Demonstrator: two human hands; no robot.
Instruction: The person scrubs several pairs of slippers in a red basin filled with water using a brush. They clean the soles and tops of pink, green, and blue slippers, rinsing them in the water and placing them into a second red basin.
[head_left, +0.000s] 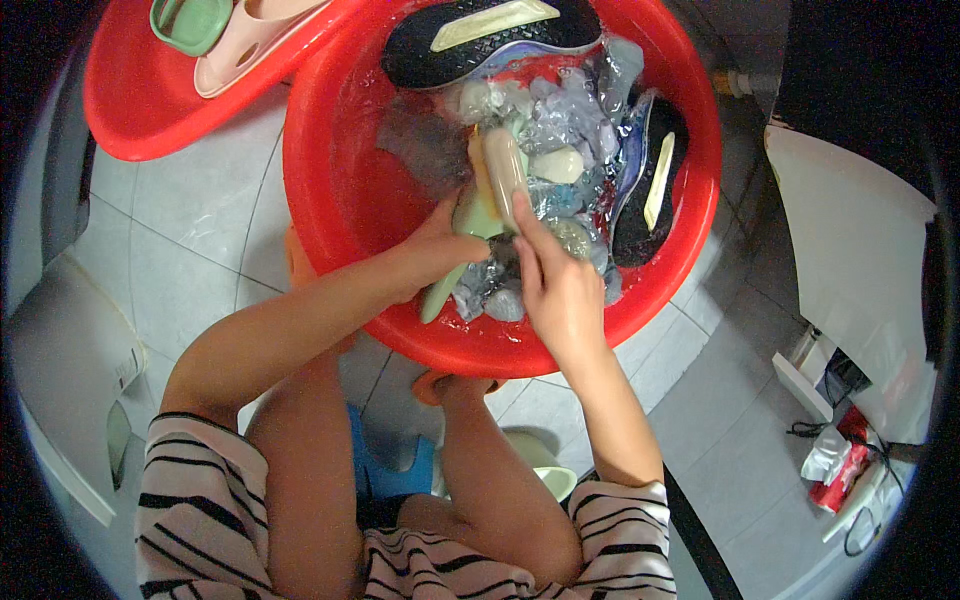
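My left hand (439, 247) grips a pale green slipper-like piece (480, 214) above the water in a red plastic basin (315, 195). Its far side is hidden behind a scrub brush. My right hand (562, 292) holds that brush, its beige back (504, 161) facing up and the index finger laid along it. Brush and green piece appear to touch. Around them in the water lie crumpled grey translucent pieces (555, 112), perhaps plastic. Two dark shoe insoles rest by the rim, one at the far side (405, 56) and one at the right (637, 232), each with a cream strip.
A second red basin (120, 105) at upper left holds a pink slipper (225, 71) and a green dish-like item (191, 26). Grey floor tiles (187, 210) surround the basins. Below me is a blue plastic stool (405, 469). White panels (847, 225) and cables stand at right.
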